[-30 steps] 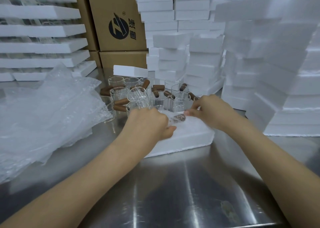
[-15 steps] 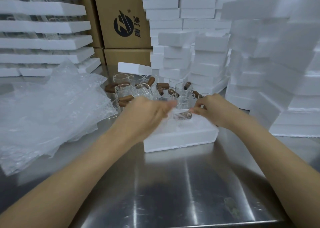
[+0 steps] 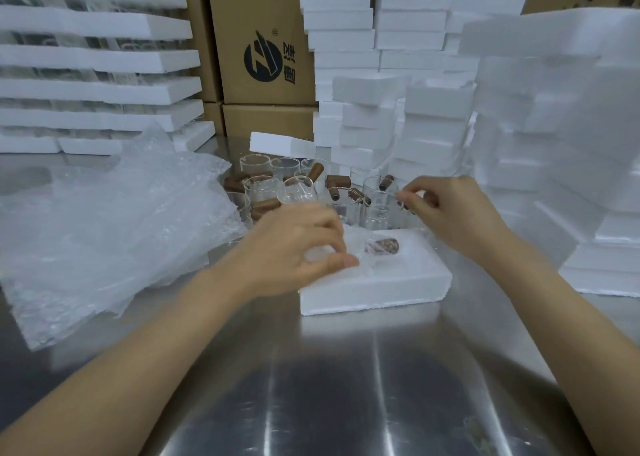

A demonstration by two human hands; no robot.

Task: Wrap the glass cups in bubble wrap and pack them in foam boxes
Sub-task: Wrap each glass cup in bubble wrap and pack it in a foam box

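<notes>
White foam box on a shiny silver table. Clear cups have brown handles (wood-toned). Tan cardboard box bears a black logo.

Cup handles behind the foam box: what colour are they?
Brown, wood-toned. The handles show best in the head view, on the unwrapped glass cups.

- One wide-angle camera, worn on the person's head, looked forward and down across the shiny steel tabletop.
- It sat close: the left hand and right hand lay mid-frame.
</notes>
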